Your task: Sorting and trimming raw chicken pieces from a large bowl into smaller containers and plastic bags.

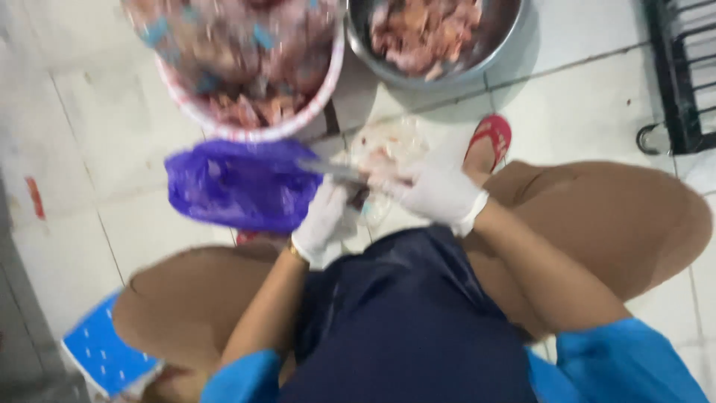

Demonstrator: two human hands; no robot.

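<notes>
Both hands wear white gloves and meet above the tiled floor, in front of my knees. My left hand (326, 220) grips the handle of a knife (328, 169) whose grey blade points left over a purple plastic bag (239, 183). My right hand (436, 190) is closed on a pale piece of meat (377, 170), close to the blade. The picture is blurred, so how the blade meets the meat cannot be made out. A clear plastic sheet (395, 142) with reddish smears lies under the hands.
A white plastic basin (261, 134) heaped with raw meat pieces stands ahead on the left. A metal bowl (395, 75) with more meat is at its right. A red sandal (490, 138) is on my foot, a blue stool (101, 354) sits lower left, a black metal rack (682, 75) at right.
</notes>
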